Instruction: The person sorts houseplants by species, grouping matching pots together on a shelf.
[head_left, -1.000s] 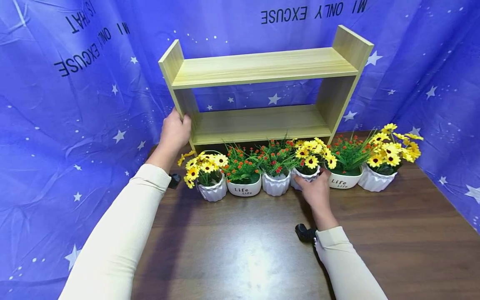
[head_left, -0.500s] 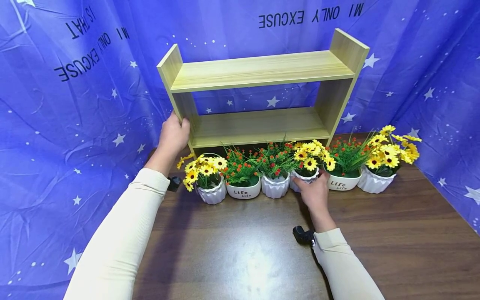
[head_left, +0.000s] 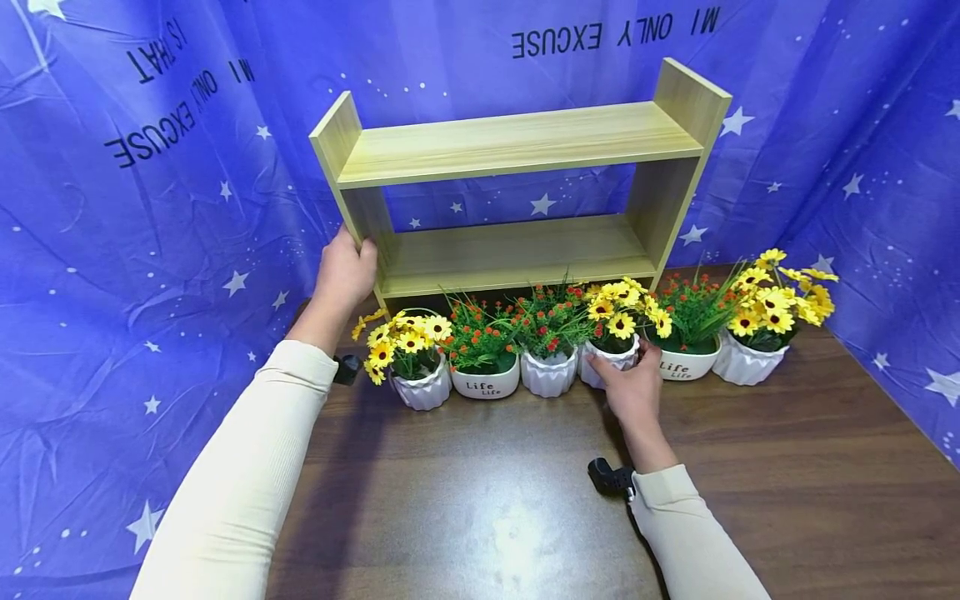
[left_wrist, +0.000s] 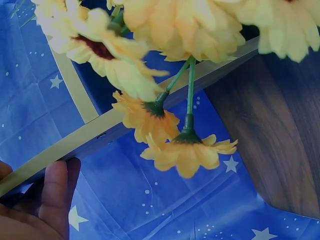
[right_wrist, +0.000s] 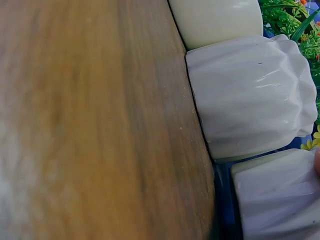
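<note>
Sunflower pot (head_left: 609, 360), fourth in the row of six on the wooden table (head_left: 787, 467), is grasped by the right hand (head_left: 633, 387); the left hand (head_left: 347, 273) clasps the wooden shelf (head_left: 517, 250) by its left upright.

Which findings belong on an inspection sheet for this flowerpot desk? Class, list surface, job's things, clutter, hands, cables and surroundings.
Surface: dark wood table.
Job's things: two-tier wooden shelf, both tiers bare; six white flowerpots in a row; fourth pot carries yellow flowers.
Clutter: nothing seen.
Hands: left hand grips the shelf's left upright; right hand holds the fourth pot.
Cables: nothing seen.
Surroundings: blue star-printed cloth behind and on both sides.
</note>
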